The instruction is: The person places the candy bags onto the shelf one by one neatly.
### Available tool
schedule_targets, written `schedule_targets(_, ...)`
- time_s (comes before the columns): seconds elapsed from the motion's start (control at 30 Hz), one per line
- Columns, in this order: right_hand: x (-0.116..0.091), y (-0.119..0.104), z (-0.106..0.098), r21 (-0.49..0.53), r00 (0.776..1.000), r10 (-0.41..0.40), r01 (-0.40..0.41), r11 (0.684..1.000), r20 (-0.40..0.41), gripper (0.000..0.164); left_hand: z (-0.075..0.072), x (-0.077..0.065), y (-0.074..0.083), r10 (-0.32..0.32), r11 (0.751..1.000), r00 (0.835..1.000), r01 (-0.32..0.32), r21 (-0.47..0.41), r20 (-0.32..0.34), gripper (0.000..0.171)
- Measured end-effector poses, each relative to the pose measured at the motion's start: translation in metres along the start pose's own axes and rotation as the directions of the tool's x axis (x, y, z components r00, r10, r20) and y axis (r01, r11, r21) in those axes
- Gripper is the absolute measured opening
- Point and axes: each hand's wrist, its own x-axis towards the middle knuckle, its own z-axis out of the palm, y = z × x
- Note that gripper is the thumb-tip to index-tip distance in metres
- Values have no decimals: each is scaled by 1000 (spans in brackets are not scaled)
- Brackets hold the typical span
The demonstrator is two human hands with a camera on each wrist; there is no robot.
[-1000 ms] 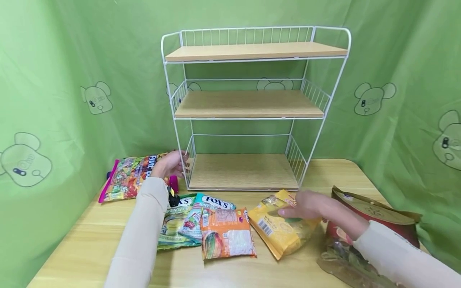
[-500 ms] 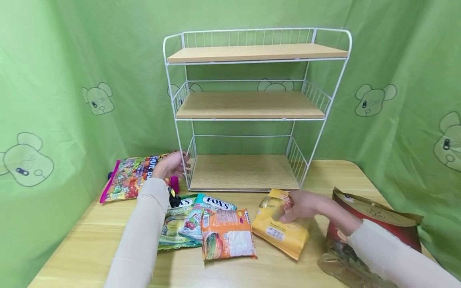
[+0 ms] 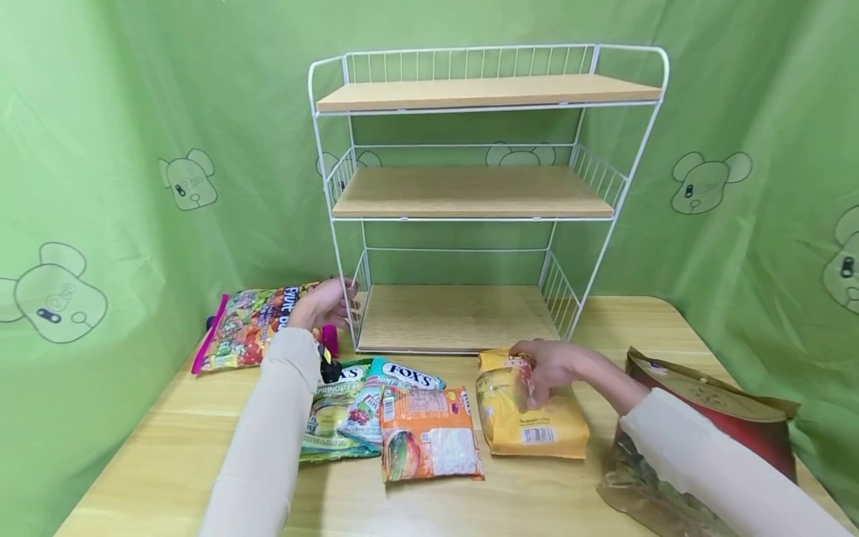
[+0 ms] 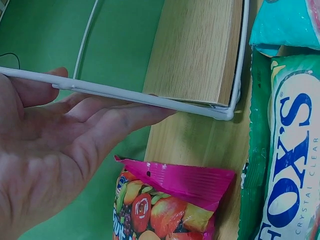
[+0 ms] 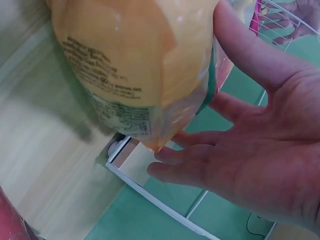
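My right hand [image 3: 552, 367] holds a yellow snack bag [image 3: 537, 429] by its upper part, thumb on one side and fingers on the other. The bag stands on the table just before the shelf rack's lower right. In the right wrist view, printing shows on the yellow bag [image 5: 120, 75]. At the rack's left side, my left hand [image 3: 326, 302] touches the white wire frame [image 4: 125, 96], its fingers fairly straight in the left wrist view. Beneath that hand lies a colorful fruit candy bag [image 3: 248, 328] with a pink edge.
The three-tier rack [image 3: 463, 194] has wooden boards. Before it lie a green Fox's candy bag [image 3: 329, 429], a teal Fox's bag [image 3: 365, 410] and an orange mango-print bag [image 3: 429, 440]. A large red and brown bag [image 3: 725, 418] stands at right. Green curtain surrounds the table.
My right hand has shifted slightly left and turned the yellow bag from slanted to nearly straight before the rack, more upright. My left hand stays at the rack's side.
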Motion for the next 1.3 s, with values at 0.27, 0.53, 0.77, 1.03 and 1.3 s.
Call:
schedule_targets(0.27,-2,4,0,32,1000,9,-9,999,1,106,2,0,2,-11,1000,1000,11,1,1,23)
schedule_targets(0.53,-19,9,9,5,988,89,-89,996,-126,133,1,0,0,-7,1000,1000,7,7,9,19)
schedule_targets(0.77,-30,28,14,39,988,151,-150,988,-31,130,-2,-1,0,-3,1000,1000,3,3,-5,20)
schedule_targets(1.03,-31,46,20,244,991,127,-134,961,43,99,-2,-1,0,-11,1000,1000,12,7,-7,30)
schedule_targets(1.3,-30,51,20,464,991,75,-117,878,109,78,0,-1,1,-5,1000,1000,5,7,0,33)
